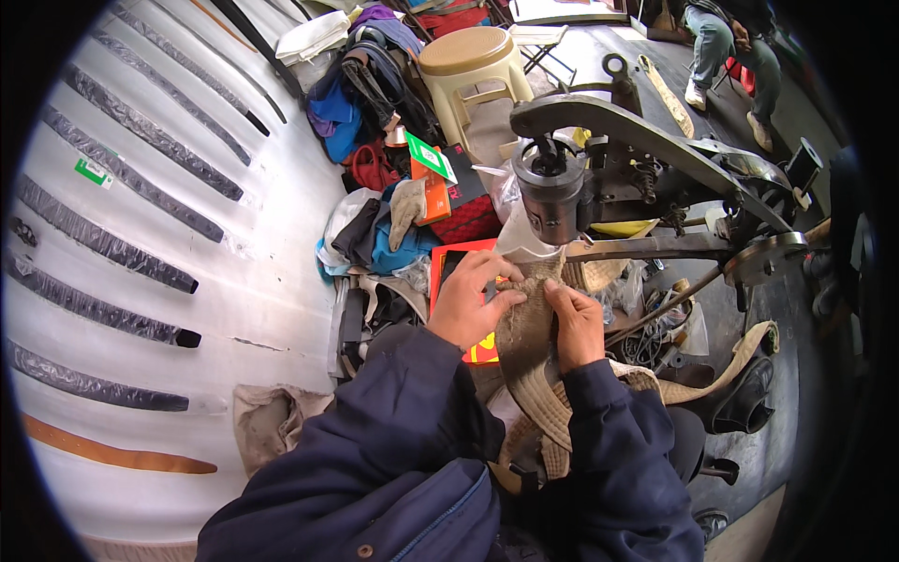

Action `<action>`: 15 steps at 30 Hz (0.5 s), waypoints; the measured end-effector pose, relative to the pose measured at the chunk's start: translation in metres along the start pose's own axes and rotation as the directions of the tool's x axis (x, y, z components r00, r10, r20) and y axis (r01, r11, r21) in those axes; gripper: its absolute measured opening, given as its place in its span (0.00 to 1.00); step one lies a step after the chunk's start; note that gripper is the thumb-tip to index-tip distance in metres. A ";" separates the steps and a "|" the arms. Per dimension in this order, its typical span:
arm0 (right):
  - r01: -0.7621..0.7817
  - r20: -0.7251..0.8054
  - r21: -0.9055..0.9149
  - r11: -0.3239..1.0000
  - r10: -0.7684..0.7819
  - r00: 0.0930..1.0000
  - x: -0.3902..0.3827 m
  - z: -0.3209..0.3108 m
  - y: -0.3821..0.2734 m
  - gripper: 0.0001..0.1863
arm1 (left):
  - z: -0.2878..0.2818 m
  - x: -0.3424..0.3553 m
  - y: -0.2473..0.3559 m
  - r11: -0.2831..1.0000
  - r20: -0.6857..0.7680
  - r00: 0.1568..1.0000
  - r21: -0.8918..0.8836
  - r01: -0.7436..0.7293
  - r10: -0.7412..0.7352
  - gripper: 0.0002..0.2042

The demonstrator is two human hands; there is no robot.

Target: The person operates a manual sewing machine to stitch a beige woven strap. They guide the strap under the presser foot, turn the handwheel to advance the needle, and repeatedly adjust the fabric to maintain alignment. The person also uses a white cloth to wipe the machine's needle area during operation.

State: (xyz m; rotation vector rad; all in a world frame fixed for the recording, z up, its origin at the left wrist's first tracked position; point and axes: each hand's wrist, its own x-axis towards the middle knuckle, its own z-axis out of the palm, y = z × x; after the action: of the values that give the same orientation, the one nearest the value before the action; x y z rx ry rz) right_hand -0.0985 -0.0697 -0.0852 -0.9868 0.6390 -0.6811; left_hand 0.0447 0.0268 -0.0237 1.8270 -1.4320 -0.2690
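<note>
A wide tan strap (526, 348) with rows of stitching and a frayed upper part lies between my hands. My left hand (476, 298) pinches its upper left edge between thumb and fingers. My right hand (575, 323) grips the right edge, thumb on top. Below my hands the strap curves down in folds between my forearms. Just beyond them stands a dark metal hand-crank sewing machine (554, 192), its round head above the strap. Pale cloth (524, 234) shows under that head.
Plastic-wrapped dark belts (140, 145) and a brown belt (122, 448) lie along a white panel at left. Bags and clothes (375, 234) are piled ahead, near a beige stool (468, 56). Black shoes (744, 398) are at right. Another person sits at the far right.
</note>
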 end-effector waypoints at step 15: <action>0.020 0.009 -0.017 1.000 -0.020 1.000 -0.003 0.002 -0.006 0.19 | 0.017 0.015 -0.011 1.000 -0.008 1.000 -0.016 -0.017 0.017 0.05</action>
State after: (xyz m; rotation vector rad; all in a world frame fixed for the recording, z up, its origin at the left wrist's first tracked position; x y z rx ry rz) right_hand -0.1003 -0.0690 -0.0786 -1.0129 0.6291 -0.6900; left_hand 0.0478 0.0061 -0.0388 1.8007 -1.4354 -0.2637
